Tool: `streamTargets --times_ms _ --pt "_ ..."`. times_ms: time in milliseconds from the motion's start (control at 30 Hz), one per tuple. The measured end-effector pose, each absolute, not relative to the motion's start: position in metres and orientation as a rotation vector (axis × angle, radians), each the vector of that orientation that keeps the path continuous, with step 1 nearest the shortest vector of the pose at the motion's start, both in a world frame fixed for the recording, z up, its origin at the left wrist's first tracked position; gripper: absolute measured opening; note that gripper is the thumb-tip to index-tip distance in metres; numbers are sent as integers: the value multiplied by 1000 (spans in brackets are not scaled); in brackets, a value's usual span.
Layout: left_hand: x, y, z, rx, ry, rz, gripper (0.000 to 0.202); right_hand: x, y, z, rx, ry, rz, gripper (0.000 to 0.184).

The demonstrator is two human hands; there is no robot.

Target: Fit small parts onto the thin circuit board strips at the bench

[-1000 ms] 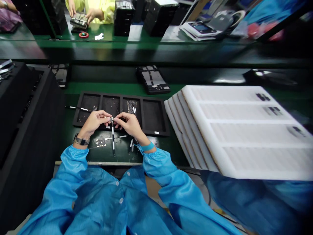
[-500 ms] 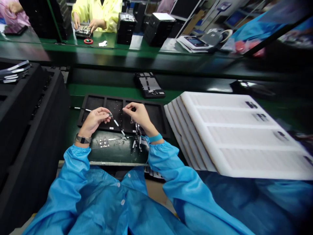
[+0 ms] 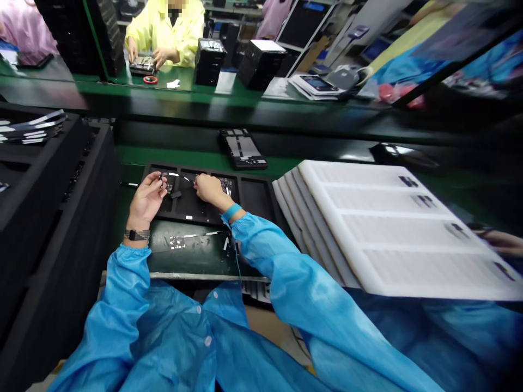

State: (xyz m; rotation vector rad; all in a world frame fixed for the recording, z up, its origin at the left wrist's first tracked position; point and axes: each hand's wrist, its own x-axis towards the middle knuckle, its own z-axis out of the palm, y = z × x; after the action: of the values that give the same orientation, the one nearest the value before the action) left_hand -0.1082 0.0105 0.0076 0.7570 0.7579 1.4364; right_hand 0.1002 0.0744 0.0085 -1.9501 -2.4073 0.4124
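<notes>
A thin black flex cable with white patches (image 3: 187, 179) stretches between my two hands, above the black compartment tray (image 3: 255, 190). Its left end is pinched in the fingertips of my left hand (image 3: 146, 197). My right hand (image 3: 210, 190) is closed at the other end, its fingertips partly hidden by the knuckles. Small parts lie in the tray compartments. Nearer me, a small circuit board piece (image 3: 177, 242) with a thin strip lies on the green bench (image 3: 163, 264). More dark strips with white patches (image 3: 226, 245) rest beside it, partly under my right sleeve.
Stacked white foam trays (image 3: 347, 209) stand at right, and a person's hand (image 3: 504, 240) shows beyond them. Black foam trays (image 3: 49, 218) rise at left, with strips (image 3: 36, 128) on top. A dark flat device (image 3: 243, 148) lies behind the tray. Across the bench, a person in yellow (image 3: 163, 32) works.
My right hand has moved left and slightly down, and now closes at the cable's end. My left hand has shifted a little left. The cable now spans between both hands instead of hanging down.
</notes>
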Motion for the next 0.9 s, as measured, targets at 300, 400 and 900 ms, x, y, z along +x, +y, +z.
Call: streamTargets --times_ms 300,400,900 --pt "-106 10 8 695 735 1439 31 125 65 12 -1665 -2173 628 19" --pt "-106 9 7 715 731 1466 33 143 55 9 -1414 -1937 890 17" --pt "-67 -3 6 960 986 1304 38 158 6 1 -1094 -1740 1230 25"
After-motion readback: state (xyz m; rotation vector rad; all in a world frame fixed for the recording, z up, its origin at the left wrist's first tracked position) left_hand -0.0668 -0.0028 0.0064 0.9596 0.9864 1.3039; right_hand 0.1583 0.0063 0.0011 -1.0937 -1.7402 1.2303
